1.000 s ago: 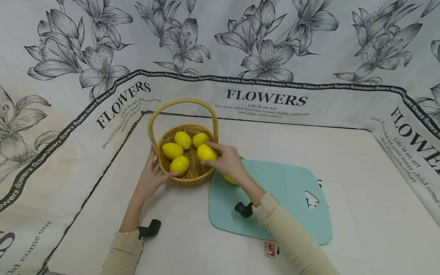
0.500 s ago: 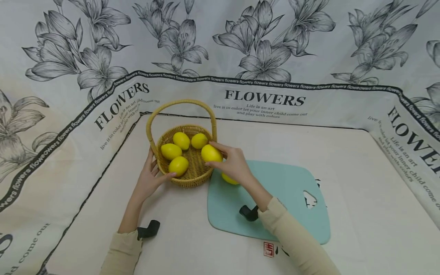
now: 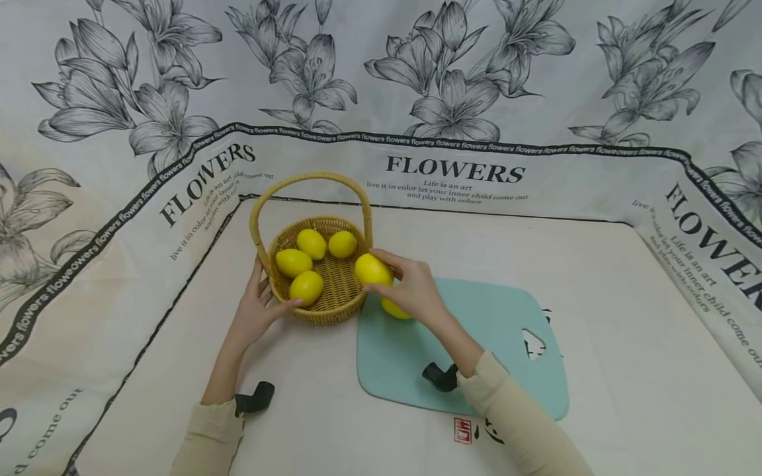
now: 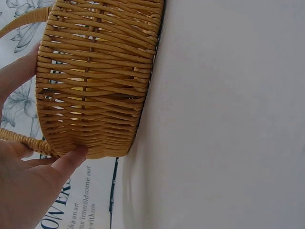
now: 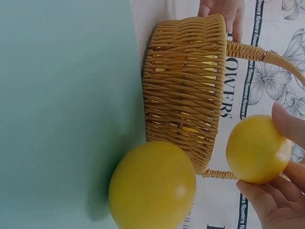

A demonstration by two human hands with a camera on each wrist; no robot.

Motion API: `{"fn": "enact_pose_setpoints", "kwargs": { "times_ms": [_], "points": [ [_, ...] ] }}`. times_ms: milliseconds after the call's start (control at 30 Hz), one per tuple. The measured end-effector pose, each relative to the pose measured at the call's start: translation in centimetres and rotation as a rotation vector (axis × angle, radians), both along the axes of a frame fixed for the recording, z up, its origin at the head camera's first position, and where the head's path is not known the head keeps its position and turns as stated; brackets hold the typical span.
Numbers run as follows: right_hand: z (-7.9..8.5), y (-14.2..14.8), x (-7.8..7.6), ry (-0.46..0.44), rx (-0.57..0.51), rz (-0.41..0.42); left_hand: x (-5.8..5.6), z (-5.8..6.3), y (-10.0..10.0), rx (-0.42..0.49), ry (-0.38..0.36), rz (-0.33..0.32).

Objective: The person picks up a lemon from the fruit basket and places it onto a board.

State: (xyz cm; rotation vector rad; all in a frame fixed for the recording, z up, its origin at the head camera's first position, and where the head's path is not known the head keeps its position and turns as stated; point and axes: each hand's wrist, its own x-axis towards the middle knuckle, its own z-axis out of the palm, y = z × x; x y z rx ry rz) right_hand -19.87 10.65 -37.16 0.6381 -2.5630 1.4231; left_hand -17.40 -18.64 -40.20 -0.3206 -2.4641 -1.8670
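On the left we see a beige sleeve (image 3: 210,436) reaching in over the pale worktop (image 3: 309,423), with a black fitting (image 3: 256,398) at the wrist. Beyond it the left grip (image 3: 254,317) is clamped on the wicker basket (image 3: 330,305), its thumb at the near rim and its fingers along the outer left side. The basket stands upright with its arched handle (image 3: 309,176) raised, and inside we count four yellow lemons: one at the left (image 3: 292,263), one near the thumb (image 3: 306,289), one towards the back (image 3: 311,244) and one at the back right (image 3: 342,244). At the basket's right edge we find the held lemon (image 3: 372,270), pinched between thumb and fingers of the right grip (image 3: 412,287); from the right wrist we see it raised above rim level, though we cannot tell whether it touches the handle. Below that hand, partly hidden by it, another lemon (image 5: 152,186) rests on the light-blue board (image 3: 500,317), just beside the basket. A second black fitting (image 3: 439,377) shows at the right wrist, over the board, and farther right we see the board's cut-out (image 3: 534,344)
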Motion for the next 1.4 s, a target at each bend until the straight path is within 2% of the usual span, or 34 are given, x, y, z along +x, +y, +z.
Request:
{"fn": "enact_pose_setpoints", "kwargs": {
  "times_ms": [400,667,767,1400],
  "points": [
    [0.4,1.1,0.9,-0.005,-0.025,-0.012,0.1,0.1,0.1,0.003,0.009,0.001],
    [0.3,1.7,1.1,-0.012,-0.015,-0.024,-1.2,-2.4,-0.8,0.01,0.033,0.004],
    [0.2,2.0,1.2,-0.017,-0.02,-0.029,-1.4,-2.8,-0.9,0.008,0.044,0.004],
    [-0.5,4.1,1.9,-0.021,-0.013,-0.058,-1.3,-2.7,-0.9,0.007,0.043,0.004]
  ]
}}
